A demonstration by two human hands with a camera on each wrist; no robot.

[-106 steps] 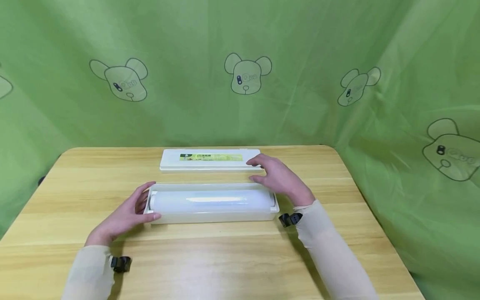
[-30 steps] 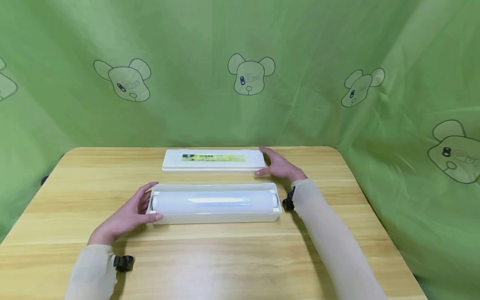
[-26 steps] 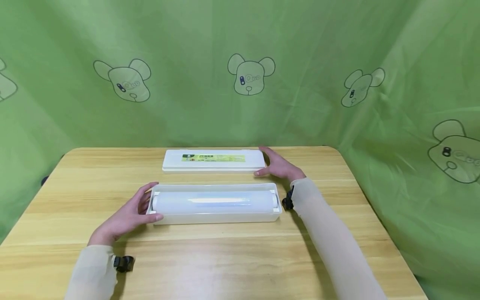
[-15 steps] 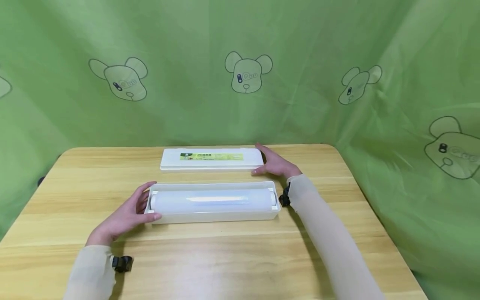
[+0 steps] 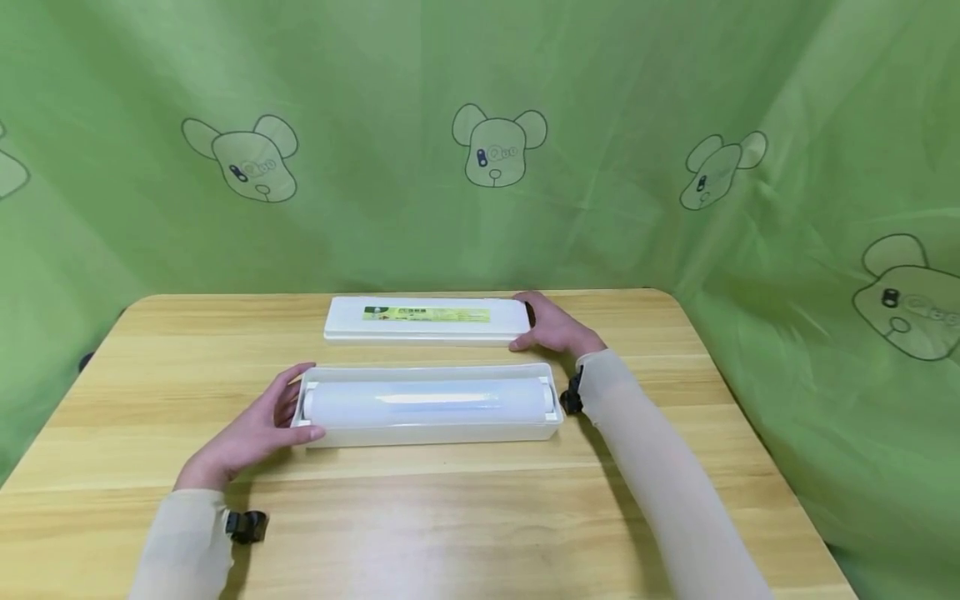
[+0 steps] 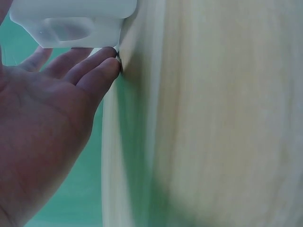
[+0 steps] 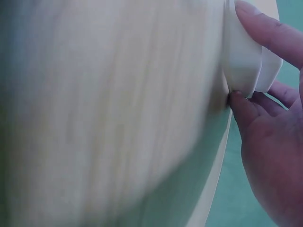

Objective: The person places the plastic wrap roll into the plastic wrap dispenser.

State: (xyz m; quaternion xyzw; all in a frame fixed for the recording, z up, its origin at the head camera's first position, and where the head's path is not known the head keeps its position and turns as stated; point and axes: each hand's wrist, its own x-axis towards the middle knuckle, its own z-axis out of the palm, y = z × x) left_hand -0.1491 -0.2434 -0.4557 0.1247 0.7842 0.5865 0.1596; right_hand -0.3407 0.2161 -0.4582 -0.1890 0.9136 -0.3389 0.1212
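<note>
An open white cling film box [image 5: 427, 435] lies lengthwise on the table, with a roll of clear film [image 5: 431, 402] inside. My left hand [image 5: 251, 429] grips its left end, thumb on the front wall and fingers at the back. In the left wrist view, fingertips [image 6: 102, 71] touch the box's end wall. Behind the box is its white lid [image 5: 427, 329], with a green and yellow label on top. My right hand [image 5: 555, 325] grips the lid's right end, thumb on the near side. In the right wrist view, fingers curl by the lid's end [image 7: 244, 56].
The wooden table [image 5: 420, 517] extends in front of and around the box. A green curtain [image 5: 375, 225] printed with bear heads hangs behind the table and along its sides. A dark wrist camera [image 5: 246, 527] sits on the left sleeve, and another [image 5: 572, 396] on the right.
My right hand has moved from above the box's right end back to the lid's right end, and its fingers have closed in on it. The left hand stays on the box.
</note>
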